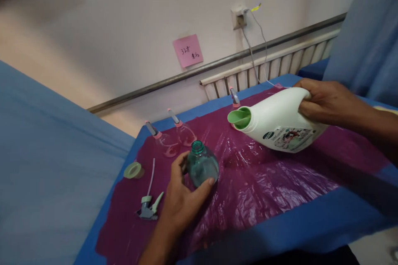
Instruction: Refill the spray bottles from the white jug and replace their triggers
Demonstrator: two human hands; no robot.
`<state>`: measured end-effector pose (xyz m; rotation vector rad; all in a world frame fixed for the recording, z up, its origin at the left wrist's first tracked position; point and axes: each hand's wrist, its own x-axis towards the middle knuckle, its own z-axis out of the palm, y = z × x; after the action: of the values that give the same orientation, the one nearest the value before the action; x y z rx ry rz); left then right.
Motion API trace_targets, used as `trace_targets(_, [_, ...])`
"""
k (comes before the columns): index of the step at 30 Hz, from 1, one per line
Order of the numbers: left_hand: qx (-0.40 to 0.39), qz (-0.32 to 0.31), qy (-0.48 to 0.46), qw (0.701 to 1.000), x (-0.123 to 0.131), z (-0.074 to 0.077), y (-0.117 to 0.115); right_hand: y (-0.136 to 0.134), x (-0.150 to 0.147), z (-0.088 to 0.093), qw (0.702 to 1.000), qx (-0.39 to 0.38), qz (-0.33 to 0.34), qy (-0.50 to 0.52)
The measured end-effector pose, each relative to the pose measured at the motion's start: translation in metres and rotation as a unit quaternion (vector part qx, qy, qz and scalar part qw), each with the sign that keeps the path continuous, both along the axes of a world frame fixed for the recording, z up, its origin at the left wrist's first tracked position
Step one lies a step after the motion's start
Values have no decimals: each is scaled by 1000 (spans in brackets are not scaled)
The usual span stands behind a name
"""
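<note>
My left hand [183, 198] is wrapped round a clear green-tinted spray bottle [203, 167], whose threaded neck is uncovered. In my right hand [320, 101] is a white detergent jug [280, 120], gripped by its handle and tilted so its green pouring spout [241, 118] points left. The spout is up and to the right of the bottle's neck, apart from it, and no stream of liquid shows between them. A grey and pale green trigger sprayer head [147, 209] lies left of my left hand, its thin tube pointing away. Beyond it rests a pale green cap [134, 170].
Two clear spray bottles with pink collars, one [166, 145] left of the other [185, 132], stand behind my left hand. Another pink-collared sprayer [235, 98] shows behind the jug. Purple plastic sheeting [248, 190] covers the blue bed [298, 215]. Blue curtains [56, 165] hang at both sides.
</note>
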<state>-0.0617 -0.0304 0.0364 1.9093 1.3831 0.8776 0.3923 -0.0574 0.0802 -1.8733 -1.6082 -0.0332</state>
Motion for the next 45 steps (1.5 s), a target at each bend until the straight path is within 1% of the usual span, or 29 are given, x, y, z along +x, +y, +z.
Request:
trace_targets(4, [10,15,21,1000,-8,4,-2,9,-1,-2,998,-1,21,-58])
trace_targets(8, [41,18,49,998,-8,11,-1,13,1,-8,994,12,47,-100])
trace_targets(13, [66,14,67,996,0,21,4,14,-2,-11,992,23,47,-114])
trace_targets(17, [121,-18,85,989,5,27,10,19,-7,-11,989,20,28,-141])
trace_targets(20, [179,-47,103,977,7,31,16,24,-8,-13,986,14,19,-165])
trace_targets(24, [234,-75,157,957,6,38,20,28,-9,-15,983,8,9,-184])
trace_targets(31, [281,-102,237,924,2,54,23,28,-15,-10,981,-13,2,-195])
trace_targets(39, [325,-110,292,893,4,63,25,28,-20,-7,977,-37,-6,-210])
trace_targets(45, [348,-113,330,870,6,68,25,28,-25,-4,975,-41,-7,-219])
